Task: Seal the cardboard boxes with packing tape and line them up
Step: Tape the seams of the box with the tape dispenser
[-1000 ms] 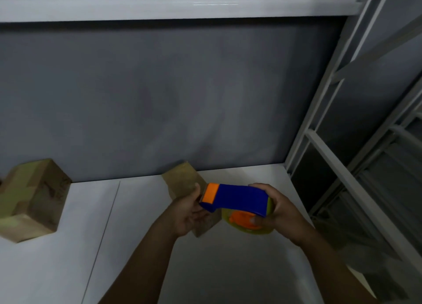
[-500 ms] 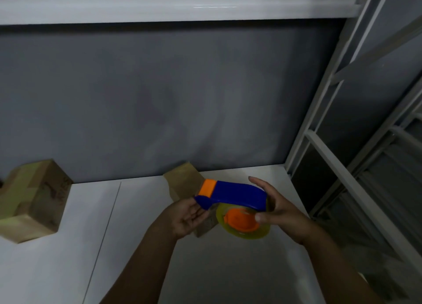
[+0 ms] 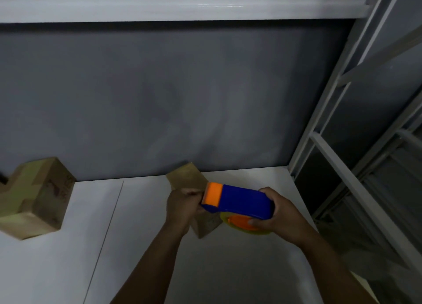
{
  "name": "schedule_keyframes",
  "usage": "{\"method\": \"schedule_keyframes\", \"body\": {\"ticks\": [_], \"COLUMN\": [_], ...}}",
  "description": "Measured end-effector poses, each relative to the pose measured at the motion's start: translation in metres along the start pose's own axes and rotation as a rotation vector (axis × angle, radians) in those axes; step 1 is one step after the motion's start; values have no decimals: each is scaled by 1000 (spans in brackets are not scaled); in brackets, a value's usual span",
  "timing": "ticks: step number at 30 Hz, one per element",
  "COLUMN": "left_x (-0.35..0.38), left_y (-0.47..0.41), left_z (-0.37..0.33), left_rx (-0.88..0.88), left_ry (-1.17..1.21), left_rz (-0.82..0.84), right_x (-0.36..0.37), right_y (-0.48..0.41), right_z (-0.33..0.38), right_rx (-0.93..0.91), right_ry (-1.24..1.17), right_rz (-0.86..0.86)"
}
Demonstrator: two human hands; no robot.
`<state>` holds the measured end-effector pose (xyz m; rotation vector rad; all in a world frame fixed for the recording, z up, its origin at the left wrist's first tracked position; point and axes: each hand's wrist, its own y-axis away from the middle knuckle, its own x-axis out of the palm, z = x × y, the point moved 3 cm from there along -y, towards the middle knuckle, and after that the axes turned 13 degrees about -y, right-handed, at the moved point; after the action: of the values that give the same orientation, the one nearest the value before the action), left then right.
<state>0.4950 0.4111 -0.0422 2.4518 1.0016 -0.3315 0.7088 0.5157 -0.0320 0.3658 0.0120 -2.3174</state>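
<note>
A blue and orange tape dispenser (image 3: 237, 202) with a yellowish tape roll (image 3: 245, 227) is held above the white table (image 3: 228, 269). My right hand (image 3: 277, 219) grips its rear end and the roll. My left hand (image 3: 182, 206) has its fingers curled at the dispenser's orange front end, and what they pinch is hidden. Behind and under the dispenser sits a small cardboard box (image 3: 186, 179), mostly covered by both hands. A larger taped cardboard box (image 3: 36, 198) rests at the far left against the wall.
A grey wall (image 3: 182, 98) closes the back of the table under a white shelf beam (image 3: 182, 4). White metal rack posts (image 3: 342, 98) stand on the right, past the table's right edge. A seam (image 3: 107, 230) runs down the tabletop.
The dispenser tilted flatter and dropped slightly. My left hand turned from palm-up under the front end to fingers curled at the orange tip. My right hand closed tighter round the rear.
</note>
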Motion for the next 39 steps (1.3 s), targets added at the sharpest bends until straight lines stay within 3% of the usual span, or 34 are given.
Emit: {"method": "schedule_keyframes", "body": {"ticks": [15,21,31,37,39], "left_x": [-4,-2,36,18,8], "left_y": [-14,-15,-15,-40,-45], "left_z": [24,49,65,66,61], "left_rx": [-12,-58,196,365,502], "left_ry": [-33,45,-279,-431,-460], "left_rz": [-205,-154,-277,-155,-178], "right_x": [-30,-45,-35,-40,-36], "right_y": [-12,-22,-42,-38,-40], "right_z": [7,3,12,5,6], "right_rx": [41,34,-18,11,14], "right_ry": [22,155,207,149,126], "right_rz": [73,12,33,9,12]}}
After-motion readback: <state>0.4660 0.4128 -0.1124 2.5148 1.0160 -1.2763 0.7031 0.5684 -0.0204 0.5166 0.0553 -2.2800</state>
